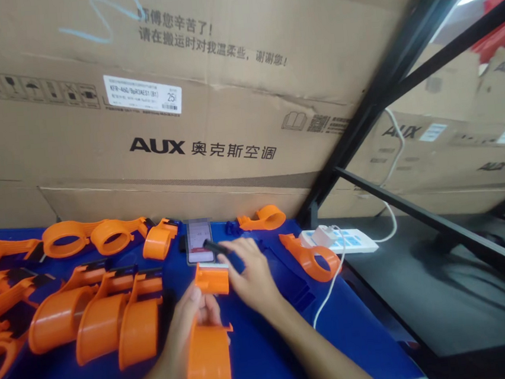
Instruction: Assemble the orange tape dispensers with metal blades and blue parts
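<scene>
In the head view, my left hand [201, 304] is wrapped around the neck of an orange tape dispenser [209, 366], whose round hub points down toward me. A pale toothed cutting edge [213, 266] runs along the dispenser's upper end. Just above that end, my right hand [249, 270] pinches a short black strip [216, 248] between its fingers, apart from the dispenser. Behind both hands lies a phone [198, 242] with its screen lit. Part of the left hand's fingers is hidden behind the dispenser.
Several more orange tape dispensers [100, 329] lie on the blue table [269, 360] to the left. Two others rest at the back and right, near dark blue pieces [287, 272]. A white power strip [351, 241] with a trailing cable sits right. Behind stands a large cardboard box [210, 116] beside a black metal frame [361, 113].
</scene>
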Tool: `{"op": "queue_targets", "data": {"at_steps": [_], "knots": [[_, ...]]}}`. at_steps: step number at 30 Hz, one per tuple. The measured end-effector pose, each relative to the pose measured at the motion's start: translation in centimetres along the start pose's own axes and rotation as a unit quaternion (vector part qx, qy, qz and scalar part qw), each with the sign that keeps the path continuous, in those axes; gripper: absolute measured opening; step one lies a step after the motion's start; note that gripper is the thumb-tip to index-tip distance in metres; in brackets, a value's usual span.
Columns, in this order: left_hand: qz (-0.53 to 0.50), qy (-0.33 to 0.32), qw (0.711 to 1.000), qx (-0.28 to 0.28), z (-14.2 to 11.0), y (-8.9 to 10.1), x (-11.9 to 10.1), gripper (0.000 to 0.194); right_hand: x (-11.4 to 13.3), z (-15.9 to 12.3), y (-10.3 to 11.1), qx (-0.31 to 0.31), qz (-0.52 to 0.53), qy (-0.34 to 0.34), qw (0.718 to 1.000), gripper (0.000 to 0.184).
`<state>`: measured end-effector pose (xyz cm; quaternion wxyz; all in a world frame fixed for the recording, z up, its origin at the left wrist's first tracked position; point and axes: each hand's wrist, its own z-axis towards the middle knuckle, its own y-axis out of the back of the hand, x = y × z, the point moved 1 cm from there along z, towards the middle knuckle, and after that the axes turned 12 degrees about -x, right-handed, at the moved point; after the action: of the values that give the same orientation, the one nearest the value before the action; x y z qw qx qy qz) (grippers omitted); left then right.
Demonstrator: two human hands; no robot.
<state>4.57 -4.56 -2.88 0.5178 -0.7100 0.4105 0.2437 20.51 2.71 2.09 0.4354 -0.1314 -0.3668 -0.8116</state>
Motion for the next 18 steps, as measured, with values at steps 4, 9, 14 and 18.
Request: {"op": "queue_targets", "data": {"at_steps": [4, 9, 14, 18], "knots": [[0.008, -0.035, 0.998, -0.051, 0.0, -0.8, -0.7, 0.064, 0.3, 1.1, 3.0, -0.083, 0.04, -0.005, 0.996, 0.022], [0.041, -0.057, 0.994, -0.079, 0.0, -1.1, -1.5, 0.064, 1.8, 1.0, 3.8, -0.007, 0.066, 0.105, 0.992, 0.028], [0.038, -0.102, 0.992, -0.065, 0.2, -0.7, -0.9, 0.055, 1.8, 0.4, 2.9, 0.029, 0.063, 0.121, 0.99, 0.031], [0.05, -0.146, 0.986, -0.061, 0.7, -0.2, -0.2, 0.048, 1.7, 0.1, 2.4, 0.032, 0.074, 0.125, 0.989, 0.033]]}}
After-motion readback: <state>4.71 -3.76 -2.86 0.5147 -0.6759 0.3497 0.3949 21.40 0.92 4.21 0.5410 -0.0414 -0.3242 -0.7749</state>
